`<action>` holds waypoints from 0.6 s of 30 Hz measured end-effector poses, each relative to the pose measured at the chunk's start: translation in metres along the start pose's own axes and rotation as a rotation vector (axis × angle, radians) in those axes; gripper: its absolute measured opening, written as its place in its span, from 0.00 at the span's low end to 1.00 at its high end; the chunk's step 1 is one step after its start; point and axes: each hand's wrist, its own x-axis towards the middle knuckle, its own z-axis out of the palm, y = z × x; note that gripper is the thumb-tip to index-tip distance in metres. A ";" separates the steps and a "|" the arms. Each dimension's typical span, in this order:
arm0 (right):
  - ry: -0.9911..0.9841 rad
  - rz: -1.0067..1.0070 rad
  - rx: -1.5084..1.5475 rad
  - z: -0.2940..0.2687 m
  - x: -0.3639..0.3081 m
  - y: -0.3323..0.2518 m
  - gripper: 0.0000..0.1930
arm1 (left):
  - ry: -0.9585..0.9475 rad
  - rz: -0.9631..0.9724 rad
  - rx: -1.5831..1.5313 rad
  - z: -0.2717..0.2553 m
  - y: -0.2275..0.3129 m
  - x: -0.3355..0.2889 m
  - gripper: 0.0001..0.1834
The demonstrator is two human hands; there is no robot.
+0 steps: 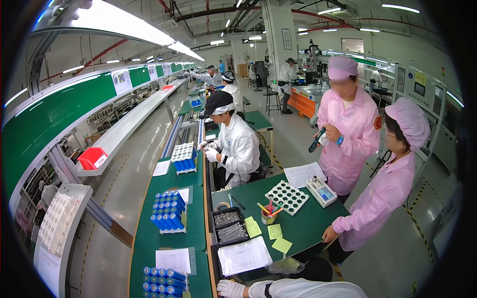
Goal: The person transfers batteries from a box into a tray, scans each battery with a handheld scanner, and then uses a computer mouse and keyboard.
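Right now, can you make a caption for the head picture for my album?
A white-gloved hand near blue cylinders on a green workbench, with two people in pink standing nearby.

The wearer's gloved hand (231, 288) is near the blue cylinders (175, 274) and the papers (245, 256); two people (347, 119) in pink stand beside a green table (320, 226).

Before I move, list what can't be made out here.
In the head view:
Right hand: lower part cut off by the bottom edge; grip unclear.
Left hand: outside the picture.
Nearest blue cylinders: partly cut off by the same edge.
Paper stack: print too small.
Dark object: partly covered by a co-worker's hand.
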 end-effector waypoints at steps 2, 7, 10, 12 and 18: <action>-0.013 -0.002 0.002 0.000 0.001 0.000 0.19 | 0.002 -0.004 -0.001 0.001 0.001 0.000 0.29; -0.007 -0.008 -0.008 0.000 0.001 0.001 0.18 | 0.009 -0.011 -0.002 0.002 0.002 0.001 0.28; -0.007 -0.012 -0.018 -0.004 0.002 0.000 0.18 | 0.011 -0.019 -0.001 0.002 0.002 0.000 0.28; 0.001 -0.020 -0.026 -0.008 0.004 -0.001 0.18 | 0.012 -0.026 0.000 0.002 0.002 -0.001 0.28; -0.029 -0.006 -0.028 -0.005 0.001 0.000 0.18 | 0.012 -0.035 -0.001 0.003 0.002 -0.004 0.28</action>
